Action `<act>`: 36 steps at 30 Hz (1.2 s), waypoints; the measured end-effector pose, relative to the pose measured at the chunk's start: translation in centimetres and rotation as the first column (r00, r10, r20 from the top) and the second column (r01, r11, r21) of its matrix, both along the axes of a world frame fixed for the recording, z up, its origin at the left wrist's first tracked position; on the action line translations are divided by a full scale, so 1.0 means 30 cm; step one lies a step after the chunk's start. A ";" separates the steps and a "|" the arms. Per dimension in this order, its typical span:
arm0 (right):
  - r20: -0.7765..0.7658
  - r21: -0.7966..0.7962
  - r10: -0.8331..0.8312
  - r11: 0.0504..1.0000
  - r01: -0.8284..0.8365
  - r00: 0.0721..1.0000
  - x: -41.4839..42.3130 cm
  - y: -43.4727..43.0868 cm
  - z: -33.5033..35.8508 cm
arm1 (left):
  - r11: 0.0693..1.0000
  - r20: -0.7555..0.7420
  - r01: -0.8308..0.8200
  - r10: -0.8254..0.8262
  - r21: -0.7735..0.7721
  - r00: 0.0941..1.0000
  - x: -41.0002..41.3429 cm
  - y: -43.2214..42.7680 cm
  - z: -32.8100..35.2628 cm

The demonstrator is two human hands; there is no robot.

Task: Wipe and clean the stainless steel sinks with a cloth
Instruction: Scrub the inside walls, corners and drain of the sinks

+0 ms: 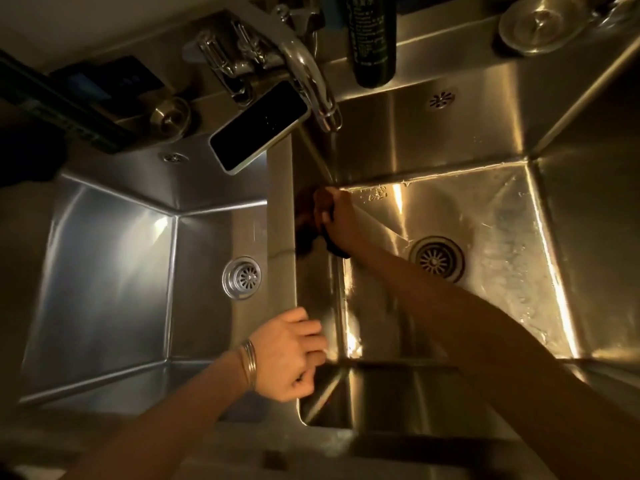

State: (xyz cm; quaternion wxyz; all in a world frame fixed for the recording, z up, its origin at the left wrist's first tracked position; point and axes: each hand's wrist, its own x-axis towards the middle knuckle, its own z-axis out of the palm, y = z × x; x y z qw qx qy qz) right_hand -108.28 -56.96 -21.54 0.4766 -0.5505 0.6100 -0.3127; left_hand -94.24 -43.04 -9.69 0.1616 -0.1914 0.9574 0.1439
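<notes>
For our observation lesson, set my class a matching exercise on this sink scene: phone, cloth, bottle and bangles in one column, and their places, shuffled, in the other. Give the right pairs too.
Things
1. phone
2. cloth
3. bottle
4. bangles

Places
A. on the left wrist
B. on the ledge behind the right sink
C. in the right hand, against that sink's left wall
D. beside the tap

Pairs: 1-D, 2-C, 3-B, 4-A
</notes>
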 end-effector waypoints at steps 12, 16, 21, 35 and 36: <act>-0.122 0.030 0.335 0.942 -0.334 0.934 -0.263 0.191 0.042 | 0.978 0.264 -0.158 0.190 -0.136 0.946 -0.087 0.089 0.065; -0.144 0.033 0.388 0.921 -0.388 0.910 -0.432 0.182 0.022 | 0.904 0.252 -0.390 0.424 -0.175 0.870 -0.152 0.200 0.066; -0.184 0.034 0.541 0.838 -0.545 0.821 -0.557 0.202 0.020 | 0.619 0.333 -0.784 0.748 -0.040 0.574 -0.288 0.350 0.023; -0.232 0.150 0.753 0.653 -0.742 0.616 -0.555 0.284 -0.066 | 0.483 0.118 -0.876 0.870 -0.007 0.479 -0.461 0.434 -0.027; -0.230 0.134 0.757 0.647 -0.751 0.611 -0.558 0.296 -0.061 | 0.501 0.103 -0.865 0.862 -0.017 0.497 -0.460 0.432 -0.020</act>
